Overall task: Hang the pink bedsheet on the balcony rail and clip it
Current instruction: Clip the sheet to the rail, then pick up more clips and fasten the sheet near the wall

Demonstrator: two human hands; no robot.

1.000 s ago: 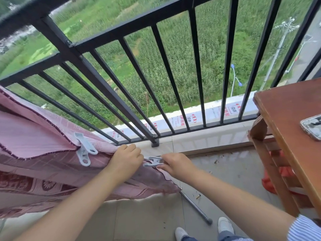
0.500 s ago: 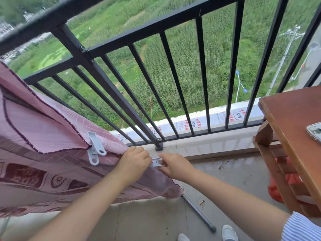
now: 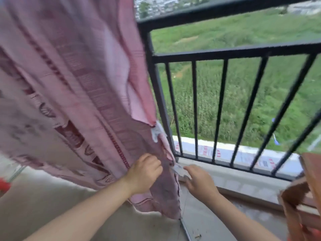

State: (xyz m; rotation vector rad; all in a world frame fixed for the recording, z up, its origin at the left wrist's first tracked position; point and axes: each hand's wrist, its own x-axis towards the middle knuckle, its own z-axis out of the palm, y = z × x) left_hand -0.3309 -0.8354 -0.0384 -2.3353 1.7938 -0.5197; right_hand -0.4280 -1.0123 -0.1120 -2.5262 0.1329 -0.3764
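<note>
The pink bedsheet (image 3: 73, 94) hangs over the black balcony rail (image 3: 225, 53) and fills the left half of the view. A white clip (image 3: 157, 132) is fastened on its right edge beside the rail post. Lower down, my left hand (image 3: 145, 171) pinches the sheet's edge. My right hand (image 3: 198, 180) holds a second white clip (image 3: 178, 168) against that same edge. The frame is blurred, so the clip's jaws are unclear.
A brown wooden table (image 3: 311, 171) stands at the far right with a wooden stool frame (image 3: 291, 202) below it. A thin metal rod (image 3: 185, 230) lies on the tiled floor. A red object (image 3: 4, 186) sits at the left edge.
The view has swung up and left, so the sheet now hangs tall across the left. Both hands stay at the sheet's lower edge with the clip between them.
</note>
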